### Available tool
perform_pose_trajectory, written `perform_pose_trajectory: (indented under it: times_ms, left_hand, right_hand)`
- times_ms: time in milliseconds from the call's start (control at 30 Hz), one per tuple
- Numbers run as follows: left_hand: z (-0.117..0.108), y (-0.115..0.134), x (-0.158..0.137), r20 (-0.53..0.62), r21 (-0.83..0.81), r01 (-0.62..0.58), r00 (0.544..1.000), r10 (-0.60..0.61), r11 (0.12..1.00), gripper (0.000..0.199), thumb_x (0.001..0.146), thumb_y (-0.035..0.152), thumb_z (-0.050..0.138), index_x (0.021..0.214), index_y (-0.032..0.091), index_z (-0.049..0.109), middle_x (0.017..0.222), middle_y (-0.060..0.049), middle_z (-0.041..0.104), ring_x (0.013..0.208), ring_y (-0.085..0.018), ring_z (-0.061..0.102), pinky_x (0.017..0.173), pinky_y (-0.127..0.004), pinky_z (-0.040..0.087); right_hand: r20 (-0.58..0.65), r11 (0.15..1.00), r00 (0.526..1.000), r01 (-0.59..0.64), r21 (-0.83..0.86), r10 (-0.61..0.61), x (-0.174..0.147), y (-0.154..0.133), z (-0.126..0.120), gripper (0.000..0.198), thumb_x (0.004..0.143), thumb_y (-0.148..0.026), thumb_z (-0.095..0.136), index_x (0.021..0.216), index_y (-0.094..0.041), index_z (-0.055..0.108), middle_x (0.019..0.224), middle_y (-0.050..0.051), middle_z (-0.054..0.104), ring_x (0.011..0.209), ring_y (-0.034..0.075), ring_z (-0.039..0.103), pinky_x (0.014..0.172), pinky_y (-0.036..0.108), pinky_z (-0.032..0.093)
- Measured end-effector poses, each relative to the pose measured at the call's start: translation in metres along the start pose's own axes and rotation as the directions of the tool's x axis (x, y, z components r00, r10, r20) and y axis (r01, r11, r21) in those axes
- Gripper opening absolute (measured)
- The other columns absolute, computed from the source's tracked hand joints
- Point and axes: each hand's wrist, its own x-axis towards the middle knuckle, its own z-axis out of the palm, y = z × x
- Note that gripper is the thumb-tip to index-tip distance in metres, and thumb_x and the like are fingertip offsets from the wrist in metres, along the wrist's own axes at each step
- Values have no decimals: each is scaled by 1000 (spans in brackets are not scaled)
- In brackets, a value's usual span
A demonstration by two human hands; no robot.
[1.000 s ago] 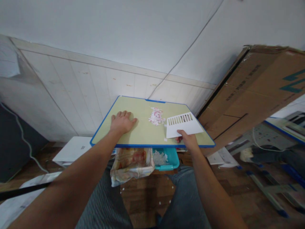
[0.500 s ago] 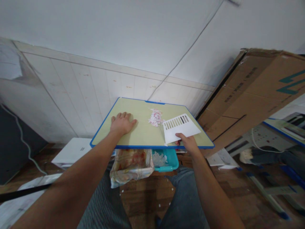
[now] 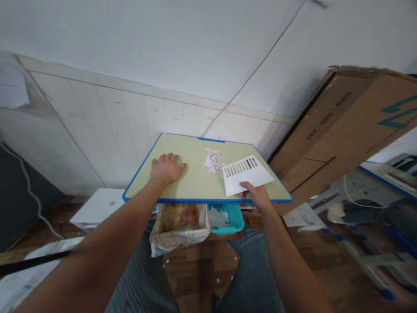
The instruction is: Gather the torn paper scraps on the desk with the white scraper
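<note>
My left hand [image 3: 167,168] lies flat on the left part of a pale green tabletop [image 3: 195,182] with a blue rim, fingers spread. In my right hand [image 3: 256,192] is a white card [image 3: 243,177] with a row of several slots along its far edge, some of them dark. The thumb presses on top of the card and the other fingers are mostly hidden beneath it. Beside the card's left corner sits a small pile of pink and white scraps [image 3: 213,161].
Below the table's near edge stand a bin with a patterned liner [image 3: 180,237] and a turquoise basket [image 3: 236,221] of clear pieces. A large cardboard box [image 3: 342,126] leans at the right. A white box [image 3: 100,208] sits on the floor at the left.
</note>
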Motion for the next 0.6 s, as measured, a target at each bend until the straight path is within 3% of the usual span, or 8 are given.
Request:
perform_pose_trajectory:
  times_ms: [200,300,400,600]
  left_hand:
    - [3,-2,1,-18,-9,-22,1000,22,1000,77,116,65,38,176,24,64,189,-20,54,174,-44,46,138,-70,37]
    - [4,-3,1,-24,-12,-31,999,31,999,77,116,64,38,176,23,65,189,-21,54,173,-45,47,138,-71,38]
    - [3,-2,0,-23,-9,-20,1000,20,1000,77,117,64,37,175,22,65,190,-21,54,174,-44,46,138,-70,38]
    - [2,-1,-2,-17,-14,-15,1000,15,1000,74,118,64,37,175,25,65,190,-19,54,175,-43,45,139,-70,37]
  right_hand:
    - [-7,1000,1000,21,15,-21,3,6,-1,31,79,-52,86,73,-29,66,55,2,68,51,23,62,53,37,59]
    - [-125,997,992,13,70,-4,12,12,0,33,75,-53,90,78,-28,68,59,3,73,51,24,65,51,36,59]
    - [-262,993,964,-7,122,39,33,12,3,32,75,-50,89,87,-27,71,60,2,75,48,23,65,45,33,54]
    - [-337,994,941,-5,110,42,97,1,21,19,86,-36,83,84,-24,69,57,1,73,46,19,66,46,26,52]
